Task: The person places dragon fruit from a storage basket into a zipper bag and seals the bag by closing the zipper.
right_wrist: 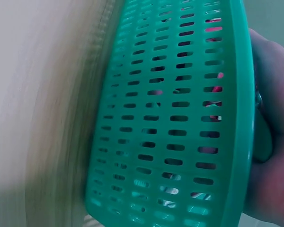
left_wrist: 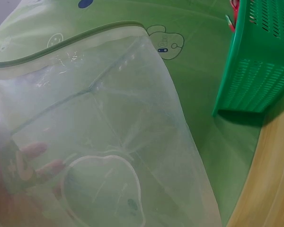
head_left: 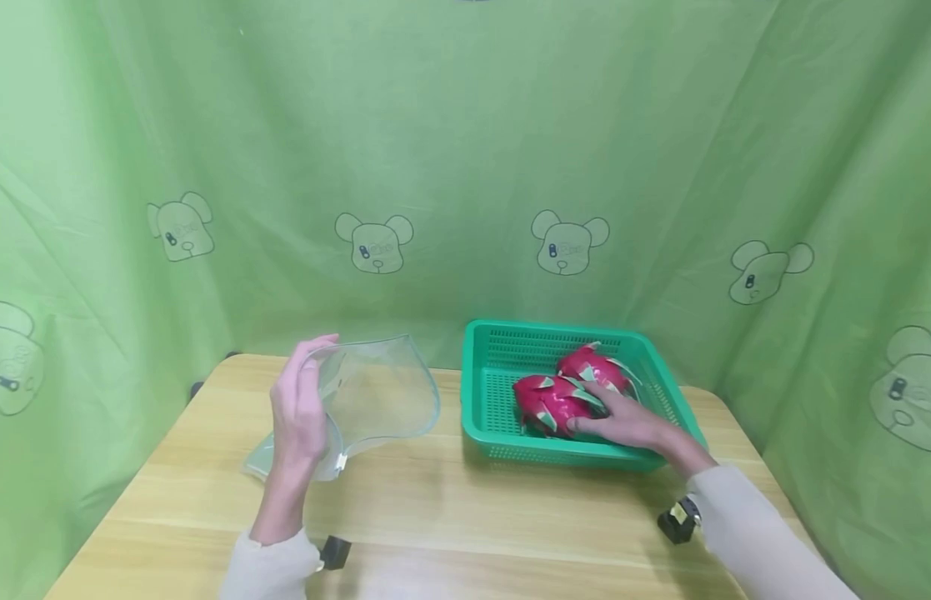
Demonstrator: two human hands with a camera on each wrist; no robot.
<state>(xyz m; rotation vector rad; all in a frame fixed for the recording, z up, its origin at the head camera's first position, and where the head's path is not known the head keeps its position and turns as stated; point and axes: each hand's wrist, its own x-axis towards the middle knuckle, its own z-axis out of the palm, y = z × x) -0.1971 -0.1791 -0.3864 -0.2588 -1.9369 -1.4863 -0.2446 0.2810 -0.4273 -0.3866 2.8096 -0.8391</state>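
In the head view my left hand (head_left: 300,408) holds up a clear zip bag (head_left: 382,387), its mouth spread toward the right and a white slider at its lower edge. Through the bag's film, the left wrist view shows some of the fingers. My right hand (head_left: 623,421) reaches over the front rim of a green plastic basket (head_left: 476,429) and grips the nearer dragon fruit (head_left: 543,407), thumb at its lower side and fingers over its top. Behind it lies another pink dragon fruit (head_left: 591,365). In the right wrist view the basket wall (right_wrist: 170,109) hides most of the fruit.
The basket stands toward the back right of a wooden table (head_left: 435,517). A green curtain (head_left: 465,150) with bear-head drawings hangs behind and at both sides. Small black devices (head_left: 334,552) sit at both wrists.
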